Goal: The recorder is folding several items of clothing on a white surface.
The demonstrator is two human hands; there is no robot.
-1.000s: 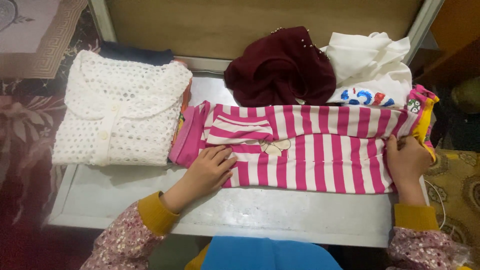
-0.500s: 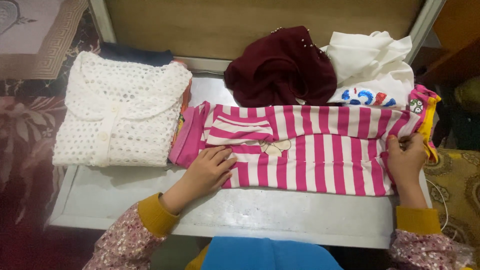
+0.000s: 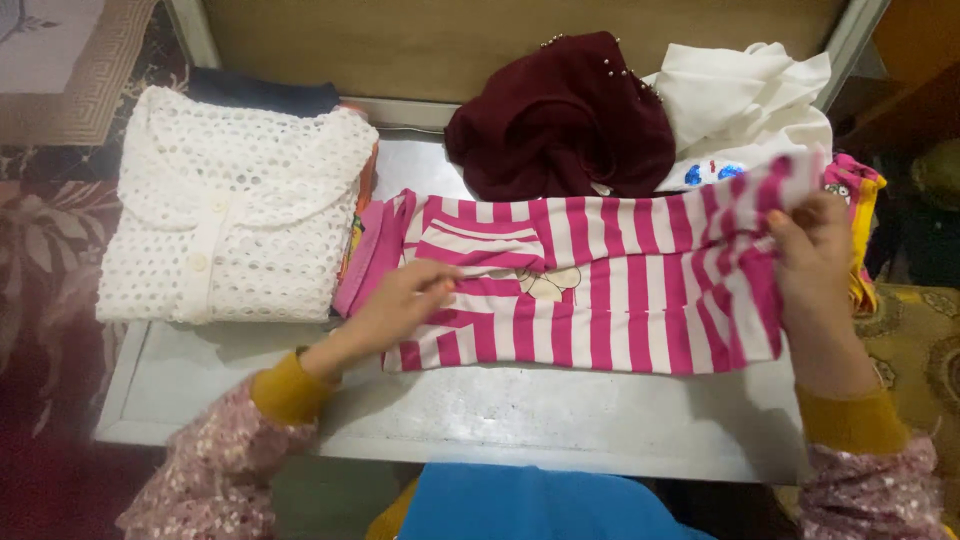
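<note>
Right hand pinches the pink-and-white striped cotton garment at the surface's right edge; left hand flat, pinning. Fold square.

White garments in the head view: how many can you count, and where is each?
2. A folded white eyelet top lies at the table's left, on a stack. A crumpled white garment sits at the far right, beside the maroon one. Others may be hidden.

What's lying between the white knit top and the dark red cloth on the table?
In the head view, a bare strip of the grey table separates the white knit top from the dark red cloth; the striped garment lies nearer the person.
</note>
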